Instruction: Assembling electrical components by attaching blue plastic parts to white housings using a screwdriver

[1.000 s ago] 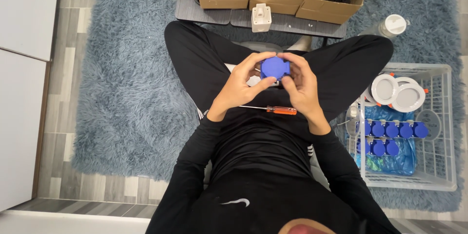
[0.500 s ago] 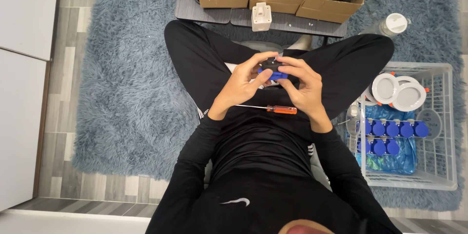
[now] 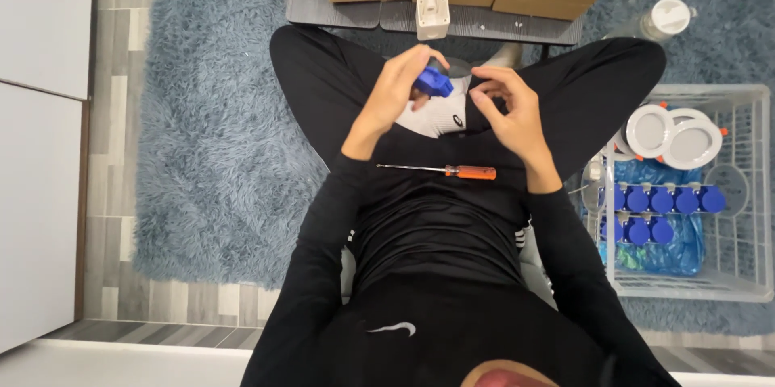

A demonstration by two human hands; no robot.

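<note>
An orange-handled screwdriver (image 3: 446,170) lies loose across the person's lap, touched by neither hand. Just beyond it the left hand (image 3: 393,92) pinches a small blue plastic part (image 3: 435,81) between thumb and fingers above the crossed legs, while the right hand (image 3: 510,108) hovers just beside it, fingers curled and apparently holding nothing. This looks like mid-assembly handling, so the next move likely calls for steadying the part. More blue parts sit in the white wire basket (image 3: 755,193) on the rug.

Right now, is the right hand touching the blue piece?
Apart. The head view shows the right hand clear of the blue piece, which the left hand holds.
</note>
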